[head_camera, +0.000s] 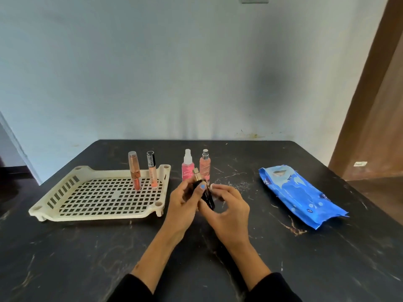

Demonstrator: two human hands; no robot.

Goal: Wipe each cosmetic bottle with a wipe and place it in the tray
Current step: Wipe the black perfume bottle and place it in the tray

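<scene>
My left hand grips a dark cosmetic bottle with a gold cap, tilted, over the table's middle. My right hand touches the same bottle from the right, with a small bit of white wipe showing at its fingertips. Two tubes stand upright in the cream slotted tray: a copper one and a peach lip gloss. Behind my hands on the table stand two pink spray bottles, one with a clear cap, one with a silver nozzle.
A blue pack of wipes lies on the right of the black marbled table. A pale wall rises behind the table's far edge. A brown door stands at the right.
</scene>
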